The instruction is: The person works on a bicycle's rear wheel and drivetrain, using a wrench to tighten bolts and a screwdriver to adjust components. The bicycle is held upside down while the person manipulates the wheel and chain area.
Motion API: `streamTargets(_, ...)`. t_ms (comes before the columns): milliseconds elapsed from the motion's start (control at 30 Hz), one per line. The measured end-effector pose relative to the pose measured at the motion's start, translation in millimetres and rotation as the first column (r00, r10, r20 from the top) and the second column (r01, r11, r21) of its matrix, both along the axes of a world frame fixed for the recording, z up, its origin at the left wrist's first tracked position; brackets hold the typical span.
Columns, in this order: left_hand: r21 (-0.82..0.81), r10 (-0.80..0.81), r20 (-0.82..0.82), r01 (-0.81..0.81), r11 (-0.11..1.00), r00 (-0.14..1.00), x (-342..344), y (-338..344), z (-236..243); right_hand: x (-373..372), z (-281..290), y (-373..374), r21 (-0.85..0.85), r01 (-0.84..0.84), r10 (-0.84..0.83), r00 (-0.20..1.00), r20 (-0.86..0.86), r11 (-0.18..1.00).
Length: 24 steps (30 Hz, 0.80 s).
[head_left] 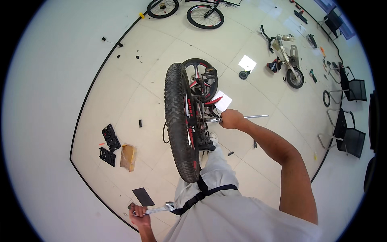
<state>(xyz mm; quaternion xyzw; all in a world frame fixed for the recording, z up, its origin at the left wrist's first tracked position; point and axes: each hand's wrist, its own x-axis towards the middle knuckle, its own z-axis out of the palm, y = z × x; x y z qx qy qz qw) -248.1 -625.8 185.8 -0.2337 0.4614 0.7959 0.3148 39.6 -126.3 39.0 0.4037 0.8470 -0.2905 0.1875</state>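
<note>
In front of my body stands a bicycle, its knobby black tyre (pixel 176 117) nearest me and a second wheel (pixel 210 86) beyond it. My right hand (pixel 232 119) is wrapped round a long silver bar-shaped tool (pixel 256 116). One end of that tool reaches the bicycle's side by the hub; whether it sits on a fastener I cannot tell. Down at the lower left, away from the bicycle, my left hand (pixel 139 215) is closed on the handle of a silver wrench (pixel 157 209), whose wide jaw points toward my waist.
Black tool cases (pixel 108 155) and a brown package (pixel 128 157) lie on the floor at left, near a dark flat panel (pixel 143 197). Another bicycle (pixel 205 16) is at the back, a partly dismantled scooter (pixel 288 60) at far right. Black chairs (pixel 354 90) line the right wall.
</note>
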Motion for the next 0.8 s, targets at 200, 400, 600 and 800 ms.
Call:
streamTargets(200, 0.137, -0.187, 0.188, 0.163, 0.977, 0.964, -9, -1, -15, -4, 9, 2, -0.040, -0.043, 0.045, 0.998, 0.041, 0.998)
streamTargets(400, 0.075, -0.492, 0.309, 0.494, 0.866, 0.814, -6, 24, -17, -4, 8, 4, -0.022, -0.073, 0.073, 0.997, 0.025, 0.997)
streamTargets(600, 0.330, -0.811, 0.545, 0.835, 0.441, 0.214, -51, 4, -6, -2, 7, 5, -0.030, -0.067, 0.068, 0.997, 0.025, 0.997)
streamTargets(800, 0.259, -0.896, 0.407, 0.963, -0.074, -0.178, -67, 7, 25, 1, -8, 3, -0.004, -0.023, 0.023, 0.999, -0.023, 1.000)
